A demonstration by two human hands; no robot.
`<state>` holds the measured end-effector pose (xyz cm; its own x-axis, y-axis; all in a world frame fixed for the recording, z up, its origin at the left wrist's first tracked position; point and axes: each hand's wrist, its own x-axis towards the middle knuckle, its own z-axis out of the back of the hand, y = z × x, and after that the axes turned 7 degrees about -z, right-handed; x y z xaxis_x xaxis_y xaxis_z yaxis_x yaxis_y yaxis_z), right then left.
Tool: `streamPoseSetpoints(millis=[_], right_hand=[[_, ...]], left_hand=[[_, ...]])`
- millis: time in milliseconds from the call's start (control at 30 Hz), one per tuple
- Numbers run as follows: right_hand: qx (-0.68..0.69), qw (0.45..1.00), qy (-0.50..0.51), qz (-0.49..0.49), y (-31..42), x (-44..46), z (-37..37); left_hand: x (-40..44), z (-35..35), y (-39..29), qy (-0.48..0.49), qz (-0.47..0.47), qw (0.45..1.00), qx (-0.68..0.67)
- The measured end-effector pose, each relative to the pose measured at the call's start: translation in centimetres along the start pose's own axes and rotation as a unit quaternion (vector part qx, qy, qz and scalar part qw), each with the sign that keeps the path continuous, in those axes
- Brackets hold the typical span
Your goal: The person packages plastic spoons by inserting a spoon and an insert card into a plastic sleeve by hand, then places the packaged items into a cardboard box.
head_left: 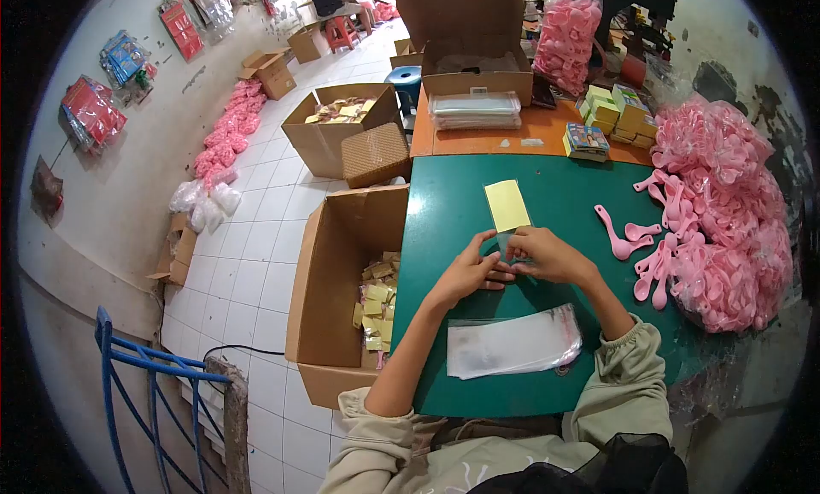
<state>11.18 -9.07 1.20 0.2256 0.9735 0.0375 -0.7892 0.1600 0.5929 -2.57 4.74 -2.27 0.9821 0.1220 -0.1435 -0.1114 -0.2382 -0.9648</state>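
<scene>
A yellow card [507, 204] lies on the green table, inside what looks like a clear plastic bag [504, 238] whose near end is between my hands. My left hand [471, 270] has its thumb and fingers closed on the left side of that end. At its other side my right hand [545, 254] pinches the plastic with bent fingers. Parts of the bag under the fingers are hidden. Closer to me lies a stack of clear plastic bags [504, 344]. Several loose pink measuring spoons [617, 236] are to the right of my hands.
Large bags of pink spoons [726, 212] crowd the table's right side. An open carton [320, 302] of packed yellow cards stands left of the green table [436, 212]. Small card boxes [586, 141] and a stack of plastic bags [475, 111] lie on the orange table beyond.
</scene>
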Motion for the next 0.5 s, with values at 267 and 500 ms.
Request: streamPoseSetpoints(millis=[267,500], right_hand=[[-0.009,0.999,0.041,-0.029,0.7,0.2,0.3],[0.025,0.998,0.033,0.055,2.4,-0.8,-0.8]], left_hand=[[0.0,-0.3,-0.3,-0.034,0.001,0.999,-0.005],[0.7,0.0,0.8,-0.084,-0.061,0.991,0.083]])
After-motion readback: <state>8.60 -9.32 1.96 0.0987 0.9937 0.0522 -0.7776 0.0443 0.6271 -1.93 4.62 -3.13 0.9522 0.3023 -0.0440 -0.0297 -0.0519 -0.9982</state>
